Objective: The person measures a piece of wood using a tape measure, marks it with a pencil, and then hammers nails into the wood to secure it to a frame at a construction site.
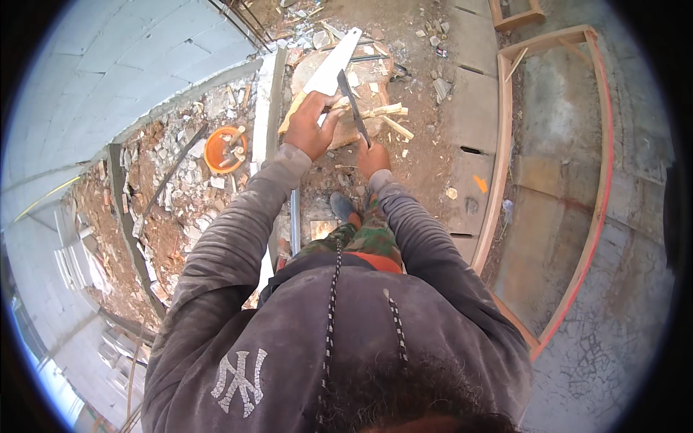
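Note:
My right hand (373, 159) is closed round the handle of a dark-bladed machete (354, 105), its blade pointing away from me across some pale split wood. My left hand (310, 128) is curled, thumb apart from the fingers, with its fingertips at the end of a pale wood stick (339, 105); the grip is partly hidden. More split sticks (386, 111) lie just right of the blade. Beside my left hand rests a handsaw (333, 63) with a white blade and yellowish handle. Beneath these is a broad wooden block (379, 85) strewn with chips.
An orange bucket (211, 153) holding short wood pieces stands left, among rubble (195, 195). A pale post edge (266, 101) runs beside the block. Grey block walls (144, 65) rise at far left. To the right, a long timber frame (503, 144) lies on concrete slabs (473, 108).

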Motion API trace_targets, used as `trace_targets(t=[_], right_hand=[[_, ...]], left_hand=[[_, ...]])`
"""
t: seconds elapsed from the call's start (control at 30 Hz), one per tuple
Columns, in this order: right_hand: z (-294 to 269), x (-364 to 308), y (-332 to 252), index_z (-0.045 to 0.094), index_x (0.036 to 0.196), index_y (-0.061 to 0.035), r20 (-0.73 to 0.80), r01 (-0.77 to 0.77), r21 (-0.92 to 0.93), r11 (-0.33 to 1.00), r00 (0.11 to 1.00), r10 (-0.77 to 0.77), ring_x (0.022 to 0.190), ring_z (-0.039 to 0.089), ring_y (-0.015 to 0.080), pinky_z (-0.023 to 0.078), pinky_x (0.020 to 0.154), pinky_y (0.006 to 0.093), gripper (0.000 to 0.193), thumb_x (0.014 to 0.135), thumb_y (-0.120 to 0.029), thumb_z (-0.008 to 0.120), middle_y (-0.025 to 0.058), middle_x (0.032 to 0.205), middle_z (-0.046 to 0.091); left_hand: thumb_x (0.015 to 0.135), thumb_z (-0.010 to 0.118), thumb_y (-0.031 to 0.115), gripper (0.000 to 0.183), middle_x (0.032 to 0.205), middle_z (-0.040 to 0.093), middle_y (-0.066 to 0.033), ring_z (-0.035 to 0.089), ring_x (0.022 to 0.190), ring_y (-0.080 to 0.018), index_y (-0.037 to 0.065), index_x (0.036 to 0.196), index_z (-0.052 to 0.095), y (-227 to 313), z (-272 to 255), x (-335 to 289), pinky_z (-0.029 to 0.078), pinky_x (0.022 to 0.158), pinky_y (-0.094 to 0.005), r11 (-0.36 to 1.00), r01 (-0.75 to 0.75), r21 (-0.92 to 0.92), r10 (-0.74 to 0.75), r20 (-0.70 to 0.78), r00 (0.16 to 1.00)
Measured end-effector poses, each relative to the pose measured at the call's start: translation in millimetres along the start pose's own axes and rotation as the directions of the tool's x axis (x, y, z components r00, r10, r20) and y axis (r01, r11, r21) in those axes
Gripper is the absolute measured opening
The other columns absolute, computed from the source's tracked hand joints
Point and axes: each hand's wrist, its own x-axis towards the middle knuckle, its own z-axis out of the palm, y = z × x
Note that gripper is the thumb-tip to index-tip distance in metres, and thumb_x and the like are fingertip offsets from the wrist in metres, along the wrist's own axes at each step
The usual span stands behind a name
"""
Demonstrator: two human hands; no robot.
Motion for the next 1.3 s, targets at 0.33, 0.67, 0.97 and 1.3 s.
trace_targets(t=[0.33,0.67,0.97,1.3], right_hand=[[-6,-8,-20,0.068,0.097,-0.0014,-0.155,0.144,0.207,0.968,0.982,-0.113,0.077,0.068,0.0474,0.05,0.066,0.0519,0.041,0.104,-0.04,0.057,0.0259,0.079,0.068],[-31,4,-44,0.071,0.098,0.0026,0.103,-0.077,0.116,0.99,0.993,0.065,0.076,0.067,0.0444,0.051,0.072,0.0487,0.049,0.103,-0.044,0.056,0.0255,0.075,0.067],[0,5,22,0.07,0.099,0.0021,0.042,0.013,-0.157,0.987,0.999,-0.007,0.076,0.069,0.0415,0.05,0.069,0.0477,0.047,0.105,-0.041,0.054,0.0245,0.08,0.068],[-11,-4,-11,0.073,0.099,0.0026,0.045,-0.068,0.113,0.991,0.997,0.063,0.088,0.069,0.0486,0.051,0.078,0.0512,0.056,0.103,-0.049,0.054,0.0315,0.087,0.068]], left_hand=[[0.094,0.073,0.005,0.023,0.106,0.064,-0.0142,0.07,0.098,-0.0271,0.0,0.114,0.064,-6,-3,-3,0.06,0.085,-0.0348,1.0,0.018,-0.009,-0.018,0.007,1.0],[0.093,0.073,0.004,0.024,0.107,0.064,-0.0151,0.07,0.1,-0.0286,0.0,0.115,0.064,-12,1,0,0.06,0.086,-0.0354,1.0,-0.008,-0.009,0.007,-0.013,1.0],[0.094,0.072,0.004,0.023,0.105,0.064,-0.0154,0.071,0.098,-0.0288,0.0,0.114,0.064,1,4,5,0.06,0.085,-0.0347,1.0,-0.025,-0.004,0.026,0.035,0.999],[0.094,0.073,0.004,0.025,0.104,0.064,-0.0138,0.07,0.098,-0.0271,0.0,0.117,0.063,-4,1,6,0.06,0.087,-0.0336,0.999,0.017,-0.029,-0.017,0.021,1.0]])
